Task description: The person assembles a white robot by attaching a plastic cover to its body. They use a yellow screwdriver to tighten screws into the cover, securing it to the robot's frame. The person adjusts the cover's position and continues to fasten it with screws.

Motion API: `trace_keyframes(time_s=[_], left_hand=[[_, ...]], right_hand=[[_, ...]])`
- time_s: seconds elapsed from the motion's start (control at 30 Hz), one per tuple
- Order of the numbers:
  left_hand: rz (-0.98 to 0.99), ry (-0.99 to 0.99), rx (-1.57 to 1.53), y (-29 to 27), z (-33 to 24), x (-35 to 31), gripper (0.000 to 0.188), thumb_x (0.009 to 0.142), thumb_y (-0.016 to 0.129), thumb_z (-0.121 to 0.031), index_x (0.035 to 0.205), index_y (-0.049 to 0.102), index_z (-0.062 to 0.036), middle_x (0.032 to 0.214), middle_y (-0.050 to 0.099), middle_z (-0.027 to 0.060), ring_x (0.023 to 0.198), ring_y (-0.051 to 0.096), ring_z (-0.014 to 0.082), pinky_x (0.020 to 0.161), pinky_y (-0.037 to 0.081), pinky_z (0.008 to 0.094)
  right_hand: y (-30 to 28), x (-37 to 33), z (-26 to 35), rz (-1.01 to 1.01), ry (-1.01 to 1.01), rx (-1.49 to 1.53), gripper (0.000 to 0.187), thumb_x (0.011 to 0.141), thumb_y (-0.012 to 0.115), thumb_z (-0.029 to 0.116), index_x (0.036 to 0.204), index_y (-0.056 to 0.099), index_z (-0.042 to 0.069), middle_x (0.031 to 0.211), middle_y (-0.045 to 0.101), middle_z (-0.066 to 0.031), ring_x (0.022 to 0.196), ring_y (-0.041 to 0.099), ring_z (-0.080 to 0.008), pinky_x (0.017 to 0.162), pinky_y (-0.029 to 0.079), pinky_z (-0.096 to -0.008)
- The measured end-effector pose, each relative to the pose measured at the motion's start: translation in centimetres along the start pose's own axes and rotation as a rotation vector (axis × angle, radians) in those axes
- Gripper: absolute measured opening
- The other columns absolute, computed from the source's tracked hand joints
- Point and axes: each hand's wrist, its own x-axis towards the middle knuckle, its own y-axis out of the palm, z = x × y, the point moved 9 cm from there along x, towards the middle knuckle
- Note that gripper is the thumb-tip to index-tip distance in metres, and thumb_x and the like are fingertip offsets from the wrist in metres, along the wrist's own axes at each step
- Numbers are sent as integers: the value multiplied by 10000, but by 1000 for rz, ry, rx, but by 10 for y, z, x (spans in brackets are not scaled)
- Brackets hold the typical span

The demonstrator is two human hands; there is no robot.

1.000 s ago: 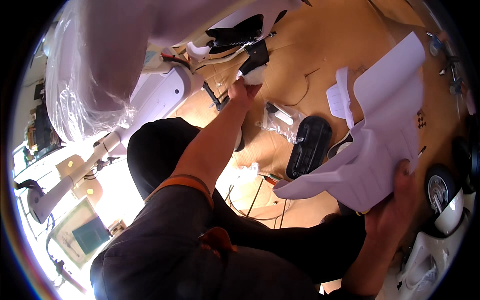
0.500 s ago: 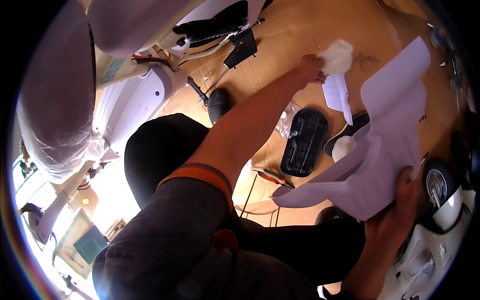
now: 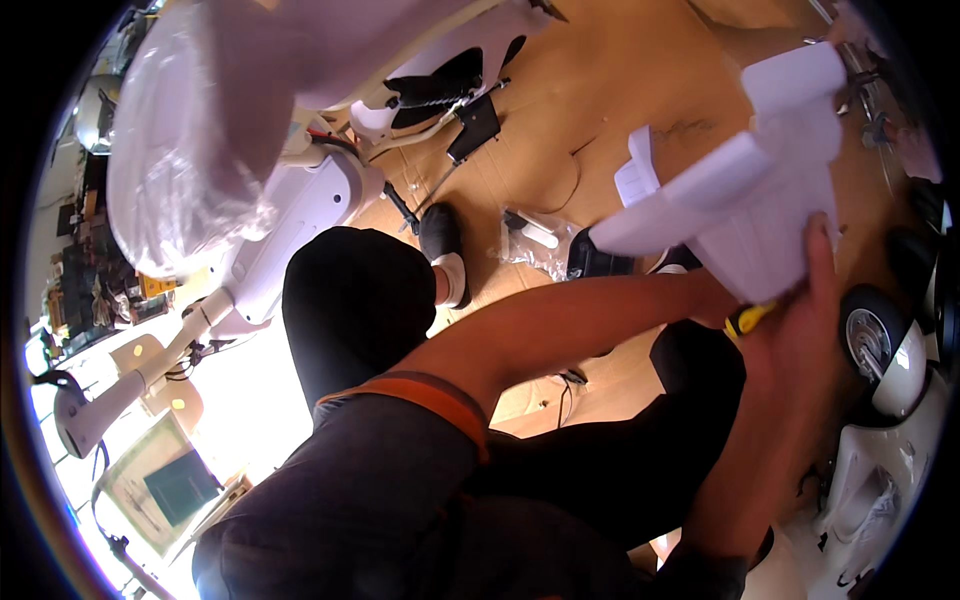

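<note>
A pale, angular moulded plastic panel (image 3: 765, 190) is held up at the right by my right hand (image 3: 795, 290), whose fingers wrap its lower edge. A yellow and black tool handle (image 3: 750, 318) sticks out by my right palm; its other end is hidden. My left hand (image 3: 712, 298) reaches across to the panel's lower edge beside this handle. The left fingers are hidden, so what they hold does not show. Beyond the panel, a smaller white plastic piece (image 3: 636, 178) lies on the floor. A black plastic tray-like part (image 3: 597, 258) is partly covered by the panel.
A clear plastic bag (image 3: 535, 240) lies on the cardboard-covered floor (image 3: 600, 70). A white scooter-like vehicle (image 3: 285, 215), partly wrapped in film, stands at the left. At the right are a small wheel (image 3: 872, 345) and glossy white bodywork (image 3: 880, 480). My shoe (image 3: 440, 232) is near the bag.
My left hand has come back from far over the floor to the panel's lower edge; the cloudy white piece it held is out of sight. The panel has risen, and the tool handle now shows more.
</note>
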Motion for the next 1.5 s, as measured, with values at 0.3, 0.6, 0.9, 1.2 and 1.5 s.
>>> trace_keyframes(time_s=[0.3, 0.6, 0.9, 1.2, 1.5], left_hand=[[266, -392, 1024, -101, -64, -228, 479, 1003, 600, -501, 1309, 668, -138, 1174, 722, 136, 1118, 675, 320, 946, 529, 425], [-94, 145, -1027, -90, -130, -281, 789, 946, 579, -683, 1497, 464, -130, 1463, 549, 119, 1341, 533, 279, 1124, 416, 457], [-588, 381, -801, -148, -106, -323, 499, 908, 764, -188, 1360, 564, -114, 1277, 621, 63, 1238, 601, 242, 1056, 521, 430], [-649, 343, -626, -133, -120, -352, 519, 918, 763, -192, 1379, 551, -85, 1318, 606, 74, 1210, 612, 255, 962, 570, 419], [-381, -582, -127, -135, -83, -362, 648, 983, 596, -612, 1267, 602, -30, 1073, 717, 154, 996, 708, 252, 818, 594, 420]], right_hand=[[6, 4, 8, 173, -237, -268, 418, 891, 810, 137, 1262, 629, 67, 919, 632, 24, 668, 483, -57, 579, 423, -230], [103, -109, -13, 305, -1094, -877, 506, 724, 685, -98, 1162, 762, 142, 1151, 636, -72, 954, 674, -264, 827, 579, -363], [98, -105, -44, 299, -838, -733, 517, 763, 685, -66, 1245, 653, 120, 1237, 544, -114, 826, 617, -210, 710, 538, -330], [86, -58, -111, 510, -65, -395, 337, 1002, 694, 302, 1145, 653, 0, 934, 662, -9, 873, 592, -116, 790, 499, -304], [70, -32, -134, 452, 151, -208, 268, 916, 788, 299, 948, 620, 93, 789, 524, 26, 609, 464, -56, 501, 351, -225]])
